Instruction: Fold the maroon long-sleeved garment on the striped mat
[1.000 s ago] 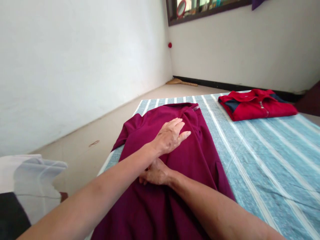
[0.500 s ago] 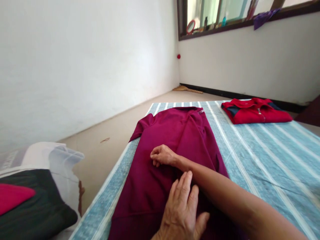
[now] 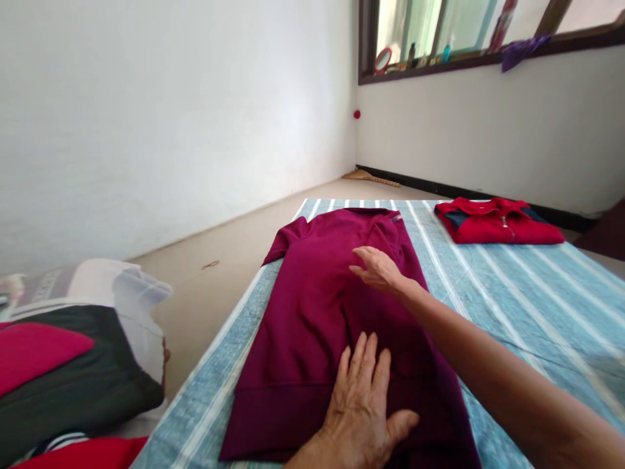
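A plum-coloured sweatshirt (image 3: pixel 312 312) lies spread on the striped cloth, its wide hem band toward me and its collar at the far end. One sleeve sticks out at the far left, while folds run down the middle. My left hand (image 3: pixel 359 397) rests palm down on the lower part by the hem, fingers stretched and thumb out to the right. Farther up, my right hand (image 3: pixel 377 268) is over the sweatshirt's upper right part, fingers extended leftward and holding nothing. Whether its palm touches the fabric I cannot tell.
The blue-and-white striped cloth (image 3: pixel 493 293) covers the bed-like surface. A folded red jacket (image 3: pixel 502 221) with dark shoulder patches lies at the far right. Dark and red clothes (image 3: pixel 92 371) and a white bag (image 3: pixel 141 293) are at lower left. A broom (image 3: pixel 371 176) lies on the floor.
My right hand has moved right and farther up the sweatshirt, its fingers straightening from a loose curl. My left hand, lower on the sweatshirt, has spread its fingers. The view has shifted slightly.
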The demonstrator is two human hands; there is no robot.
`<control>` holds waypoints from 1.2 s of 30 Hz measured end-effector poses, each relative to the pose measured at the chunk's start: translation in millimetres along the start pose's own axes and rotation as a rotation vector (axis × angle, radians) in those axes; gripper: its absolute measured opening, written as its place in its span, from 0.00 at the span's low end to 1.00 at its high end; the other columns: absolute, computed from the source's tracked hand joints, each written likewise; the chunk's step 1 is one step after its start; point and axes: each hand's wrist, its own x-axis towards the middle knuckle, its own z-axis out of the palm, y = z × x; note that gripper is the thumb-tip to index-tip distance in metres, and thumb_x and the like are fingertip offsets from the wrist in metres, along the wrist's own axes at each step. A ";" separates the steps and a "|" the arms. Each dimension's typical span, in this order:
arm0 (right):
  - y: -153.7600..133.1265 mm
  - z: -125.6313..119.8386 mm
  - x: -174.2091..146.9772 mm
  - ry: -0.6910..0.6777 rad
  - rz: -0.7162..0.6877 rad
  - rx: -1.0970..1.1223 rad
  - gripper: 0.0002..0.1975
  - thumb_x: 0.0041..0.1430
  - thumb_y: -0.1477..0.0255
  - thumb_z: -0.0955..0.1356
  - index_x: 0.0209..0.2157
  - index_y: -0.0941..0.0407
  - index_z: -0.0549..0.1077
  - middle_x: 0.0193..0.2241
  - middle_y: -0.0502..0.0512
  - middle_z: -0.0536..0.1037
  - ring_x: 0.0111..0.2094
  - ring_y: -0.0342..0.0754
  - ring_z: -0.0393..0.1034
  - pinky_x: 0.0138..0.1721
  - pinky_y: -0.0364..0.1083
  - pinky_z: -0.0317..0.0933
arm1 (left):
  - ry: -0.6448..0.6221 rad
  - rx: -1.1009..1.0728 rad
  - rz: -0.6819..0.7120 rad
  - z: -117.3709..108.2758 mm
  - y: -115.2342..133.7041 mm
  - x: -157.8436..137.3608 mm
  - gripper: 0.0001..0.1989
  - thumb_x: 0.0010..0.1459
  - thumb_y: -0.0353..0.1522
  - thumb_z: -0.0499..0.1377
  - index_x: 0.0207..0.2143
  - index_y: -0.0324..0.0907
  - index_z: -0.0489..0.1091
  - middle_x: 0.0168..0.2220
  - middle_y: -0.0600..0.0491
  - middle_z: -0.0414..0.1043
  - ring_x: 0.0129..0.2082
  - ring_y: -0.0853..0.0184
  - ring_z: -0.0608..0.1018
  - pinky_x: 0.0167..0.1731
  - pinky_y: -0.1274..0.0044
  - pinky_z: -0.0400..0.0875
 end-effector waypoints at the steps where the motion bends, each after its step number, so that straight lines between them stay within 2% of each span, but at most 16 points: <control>1: 9.9 3.8 -2.6 0.005 0.010 -0.052 0.24 0.61 0.64 0.65 0.56 0.60 0.64 0.56 0.65 0.64 0.58 0.57 0.56 0.56 0.52 0.49 | -0.018 -0.007 -0.009 -0.5 0.9 -0.3 0.40 0.57 0.53 0.50 0.64 0.41 0.51 0.66 0.40 0.43 0.65 0.48 0.48 0.59 0.51 0.53; 4: 32.6 18.1 -9.7 -0.003 0.048 -0.171 0.26 0.61 0.60 0.64 0.54 0.63 0.65 0.55 0.69 0.64 0.60 0.61 0.51 0.58 0.56 0.44 | -0.046 -0.030 -0.028 -3.9 4.3 -1.0 0.39 0.57 0.53 0.50 0.64 0.40 0.51 0.66 0.39 0.44 0.65 0.48 0.47 0.59 0.51 0.51; 8: 43.8 30.6 -13.4 -0.003 0.049 -0.251 0.25 0.64 0.57 0.61 0.52 0.61 0.66 0.54 0.67 0.66 0.59 0.59 0.53 0.58 0.55 0.44 | -0.040 -0.047 -0.026 -6.9 7.4 -1.5 0.39 0.57 0.53 0.51 0.64 0.41 0.52 0.66 0.40 0.45 0.66 0.49 0.48 0.59 0.51 0.50; 11: 44.1 28.6 -12.1 0.012 0.036 -0.276 0.23 0.64 0.56 0.60 0.49 0.60 0.68 0.51 0.65 0.69 0.57 0.57 0.56 0.56 0.53 0.47 | -0.049 -0.050 -0.038 -8.0 8.4 -1.4 0.38 0.57 0.53 0.50 0.64 0.41 0.52 0.66 0.41 0.45 0.66 0.50 0.47 0.60 0.52 0.49; 14: 41.8 20.0 -12.3 0.033 0.019 -0.284 0.20 0.65 0.59 0.60 0.46 0.60 0.70 0.47 0.64 0.71 0.52 0.55 0.61 0.53 0.50 0.52 | -0.060 -0.061 -0.051 -8.5 9.1 -1.5 0.38 0.58 0.53 0.49 0.64 0.40 0.52 0.66 0.41 0.45 0.66 0.50 0.47 0.61 0.53 0.48; 17: 35.2 10.7 -20.3 0.063 -0.015 -0.284 0.17 0.65 0.62 0.60 0.46 0.59 0.70 0.48 0.63 0.71 0.52 0.54 0.62 0.53 0.50 0.54 | -0.037 -0.052 -0.028 -7.0 9.2 -3.0 0.38 0.59 0.53 0.47 0.64 0.39 0.52 0.66 0.40 0.44 0.66 0.51 0.46 0.61 0.53 0.47; 23: 12.1 6.9 -67.2 0.113 -0.210 -0.127 0.19 0.63 0.61 0.62 0.49 0.59 0.71 0.50 0.64 0.72 0.53 0.56 0.64 0.54 0.52 0.58 | -0.007 -0.014 0.001 -4.6 10.8 -6.6 0.37 0.61 0.53 0.43 0.64 0.40 0.49 0.67 0.43 0.43 0.67 0.55 0.43 0.62 0.56 0.44; 29: 9.7 26.2 -106.4 0.040 -0.234 -0.072 0.23 0.62 0.60 0.62 0.51 0.61 0.70 0.53 0.68 0.69 0.55 0.59 0.63 0.54 0.57 0.60 | -0.002 -0.031 0.007 -6.0 15.2 -5.1 0.38 0.60 0.53 0.45 0.65 0.39 0.47 0.67 0.42 0.42 0.67 0.55 0.42 0.62 0.55 0.46; 34: 8.3 24.8 -117.4 0.154 -0.228 0.012 0.20 0.62 0.61 0.62 0.47 0.60 0.72 0.51 0.66 0.71 0.53 0.58 0.66 0.53 0.57 0.62 | 0.048 -0.061 0.013 -5.9 16.8 -4.8 0.38 0.60 0.51 0.49 0.64 0.39 0.47 0.67 0.41 0.44 0.66 0.53 0.46 0.60 0.54 0.49; 36: -1.4 15.8 -127.3 0.196 -0.229 0.072 0.17 0.62 0.63 0.63 0.46 0.59 0.72 0.49 0.64 0.73 0.50 0.56 0.68 0.51 0.56 0.65 | 0.110 -0.091 0.036 -6.7 17.5 -6.2 0.38 0.59 0.50 0.52 0.63 0.37 0.50 0.65 0.39 0.49 0.65 0.52 0.51 0.59 0.54 0.53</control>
